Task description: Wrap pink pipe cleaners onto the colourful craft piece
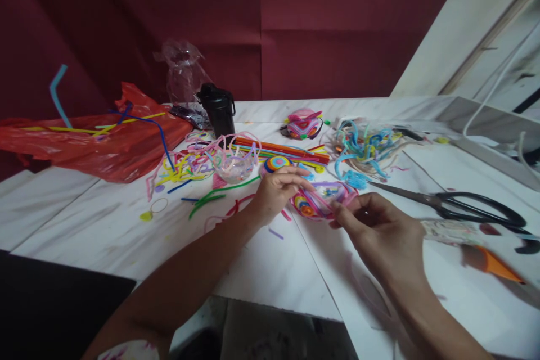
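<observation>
Near the middle of the table, a colourful pipe-cleaner piece (304, 207) with a pink and purple rim and an orange and yellow coil is held between my hands. My left hand (280, 188) pinches a pink strand at its upper left. The fingers of my right hand (375, 225) close on its right edge, thumb on top. A long pink strand hangs below my right hand. Just behind my left hand lies a round coil (276, 164) of blue, yellow and pink rings.
Black-handled scissors (439, 201) and an orange-tipped tool (498, 265) lie at right. Behind are a black bottle (218, 112), a finished-looking coiled piece (302, 125) and blue pipe cleaners (358, 146). A red plastic bag (139, 146) and loose strands spread at left.
</observation>
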`<state>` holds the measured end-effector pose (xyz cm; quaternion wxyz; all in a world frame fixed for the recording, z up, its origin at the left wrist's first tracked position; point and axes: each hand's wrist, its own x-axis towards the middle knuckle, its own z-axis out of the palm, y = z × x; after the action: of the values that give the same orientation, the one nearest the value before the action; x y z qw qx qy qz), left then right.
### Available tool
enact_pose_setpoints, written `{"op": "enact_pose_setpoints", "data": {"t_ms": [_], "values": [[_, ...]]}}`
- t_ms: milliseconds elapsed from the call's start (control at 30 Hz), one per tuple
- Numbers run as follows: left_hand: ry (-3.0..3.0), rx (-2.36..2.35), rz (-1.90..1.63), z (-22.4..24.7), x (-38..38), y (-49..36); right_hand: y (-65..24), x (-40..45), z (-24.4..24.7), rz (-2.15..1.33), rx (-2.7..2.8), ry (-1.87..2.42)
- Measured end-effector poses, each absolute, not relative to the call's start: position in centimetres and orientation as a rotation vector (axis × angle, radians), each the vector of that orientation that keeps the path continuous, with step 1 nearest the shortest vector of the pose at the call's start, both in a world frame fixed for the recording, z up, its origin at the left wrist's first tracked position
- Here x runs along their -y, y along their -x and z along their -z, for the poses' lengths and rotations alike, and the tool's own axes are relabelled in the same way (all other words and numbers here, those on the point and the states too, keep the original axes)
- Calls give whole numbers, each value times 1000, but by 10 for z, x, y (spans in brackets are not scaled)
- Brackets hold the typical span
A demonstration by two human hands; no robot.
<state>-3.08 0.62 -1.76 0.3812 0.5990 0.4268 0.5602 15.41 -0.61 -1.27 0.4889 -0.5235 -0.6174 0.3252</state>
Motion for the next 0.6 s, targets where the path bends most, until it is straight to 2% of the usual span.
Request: {"op": "enact_pose_setpoints", "data": {"t_ms": [600], "values": [[-1708,-1161,-1476,20,-9,30,-154,6,15,-634,1516,1256]]}}
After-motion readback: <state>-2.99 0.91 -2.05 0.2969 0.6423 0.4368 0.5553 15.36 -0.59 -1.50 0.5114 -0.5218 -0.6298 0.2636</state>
